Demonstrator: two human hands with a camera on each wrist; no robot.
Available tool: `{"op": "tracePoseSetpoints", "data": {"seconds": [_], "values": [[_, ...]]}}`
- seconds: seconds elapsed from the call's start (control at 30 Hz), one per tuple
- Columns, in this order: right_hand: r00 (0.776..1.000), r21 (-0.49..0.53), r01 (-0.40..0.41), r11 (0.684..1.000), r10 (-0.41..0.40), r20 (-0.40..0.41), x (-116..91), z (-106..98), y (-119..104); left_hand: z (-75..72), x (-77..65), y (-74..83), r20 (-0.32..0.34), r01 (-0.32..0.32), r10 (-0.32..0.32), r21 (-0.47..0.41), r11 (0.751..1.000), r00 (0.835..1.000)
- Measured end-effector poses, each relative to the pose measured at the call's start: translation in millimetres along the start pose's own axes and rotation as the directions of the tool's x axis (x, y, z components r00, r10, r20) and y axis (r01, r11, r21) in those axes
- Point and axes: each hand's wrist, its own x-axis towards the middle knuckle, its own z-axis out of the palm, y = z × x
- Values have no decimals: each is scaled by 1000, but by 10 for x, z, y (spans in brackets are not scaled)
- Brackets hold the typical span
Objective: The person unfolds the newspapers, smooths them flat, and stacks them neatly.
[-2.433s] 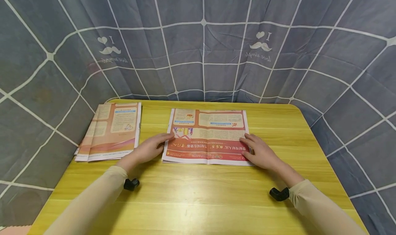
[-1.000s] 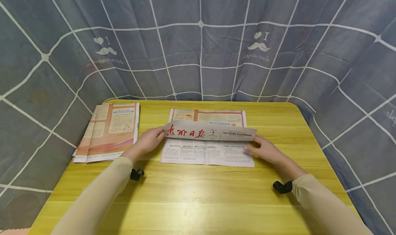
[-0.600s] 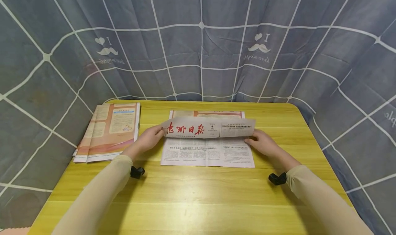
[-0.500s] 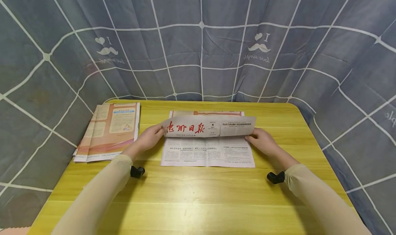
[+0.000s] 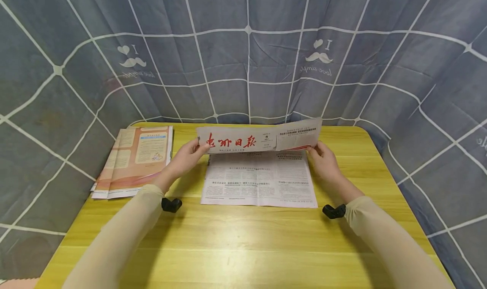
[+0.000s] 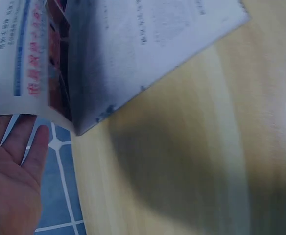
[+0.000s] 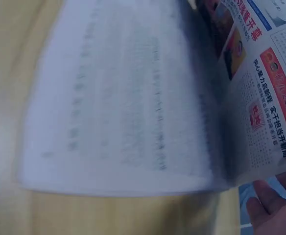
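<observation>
In the head view a newspaper point(image 5: 258, 179) lies at the middle of the table, its near half flat and its upper part raised and folded over, with large red masthead characters facing up. My left hand point(image 5: 186, 157) pinches the raised part at its left edge, thumb on top. My right hand point(image 5: 325, 162) grips the right edge, which stands a little higher than the left. In the left wrist view the left hand's fingers point(image 6: 24, 139) extend beneath the paper. In the right wrist view the right hand point(image 7: 280, 210) holds the sheet's corner, its fingers partly behind the paper.
A stack of folded newspapers point(image 5: 133, 162) with orange printing lies at the table's left. The yellow wood-grain table point(image 5: 236, 246) is enclosed by a grey-blue checked curtain point(image 5: 228, 56) at the back and sides. A black wrist device point(image 5: 171, 205) sits at each cuff.
Both hands, first resting flat at the sides of the red-printed newspaper, have taken hold of its edges. The front part has been lifted and moved away toward the back, showing more grey print beneath.
</observation>
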Motion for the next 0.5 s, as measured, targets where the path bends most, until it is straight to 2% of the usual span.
{"op": "tracePoseSetpoints", "data": {"seconds": [0.1,0.2,0.3,0.4,0.5], "values": [[1000,29,1,1000,-1,-14,38,-32,-68,2,58,16,14,-27,28,-17,999,1000],[1000,33,-14,999,14,-7,69,-66,-124,25,126,3,16,-42,41,32,999,999],[1000,41,-16,999,16,3,89,-98,-185,52,187,-20,4,-27,27,73,997,1000],[1000,55,-22,998,22,0,110,-111,-242,77,231,-32,-15,-14,15,55,998,1000],[999,59,-46,997,47,-19,114,-144,-280,109,271,-3,-30,-28,28,19,999,999]]}}
